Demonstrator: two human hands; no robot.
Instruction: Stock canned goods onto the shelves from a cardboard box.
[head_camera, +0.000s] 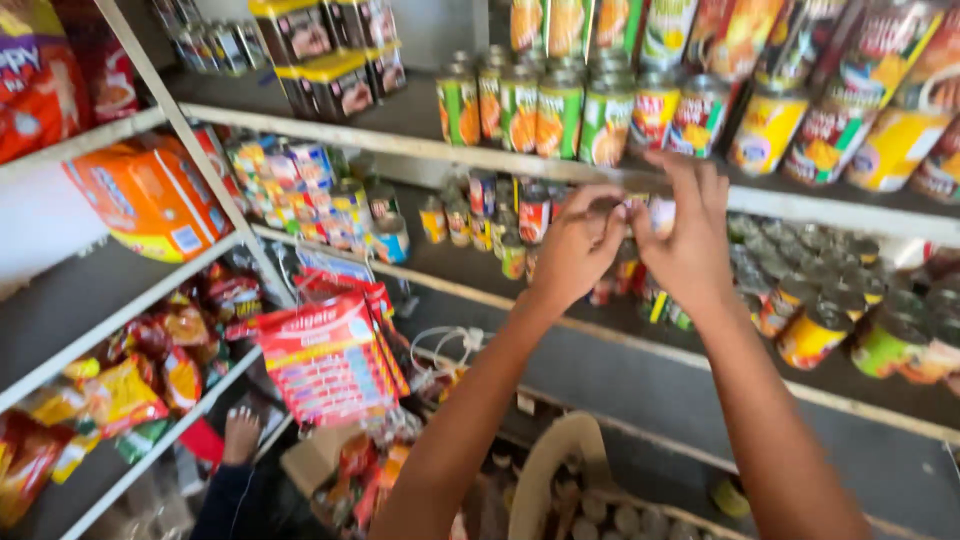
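Head view: both hands raised at the shelf edge (560, 172), fingertips meeting on a small pale item (640, 208), blurred. Left hand (578, 245) pinches it; right hand (690, 240) pinches too, upper fingers splayed. Green cans (560, 112) just above the grip, small cans (500, 225) behind it. Forearms angle up, wrists bent in.

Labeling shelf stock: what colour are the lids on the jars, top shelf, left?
Yellow lids on dark jars, clearest in the head view.

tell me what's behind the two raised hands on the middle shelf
Small cans stand in rows behind the left hand and right hand. The hands cover the cans directly behind them, and whatever the fingers pinch is too blurred to tell.
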